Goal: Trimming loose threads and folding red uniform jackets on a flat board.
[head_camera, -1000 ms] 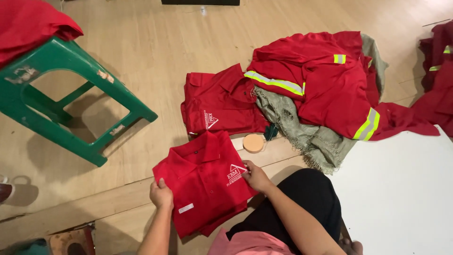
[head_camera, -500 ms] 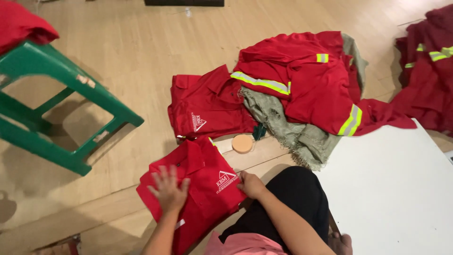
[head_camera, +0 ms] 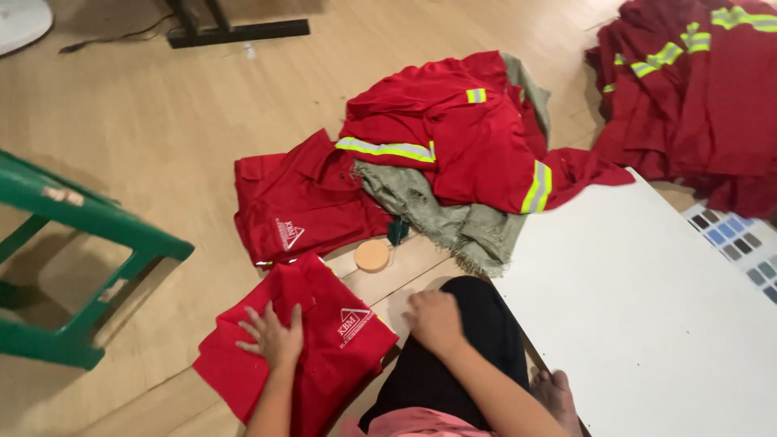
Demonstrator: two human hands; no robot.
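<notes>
On the wooden floor [head_camera: 146, 121], folded red cloth shirt [head_camera: 324, 356] pressed under left hand [head_camera: 273, 336], fingers spread flat; right hand [head_camera: 435, 321] loosely curled beside it, holding nothing, on black-trousered knee [head_camera: 465, 340].

folded red cotton work shirt [head_camera: 324, 356] with a white triangular chest emblem, lying flat on the pale wooden floor, turned at a slant, emblem side up. surface lightly creased. collar end points up toward a second red shirt just beyond it, edges nearly touching.
</notes>
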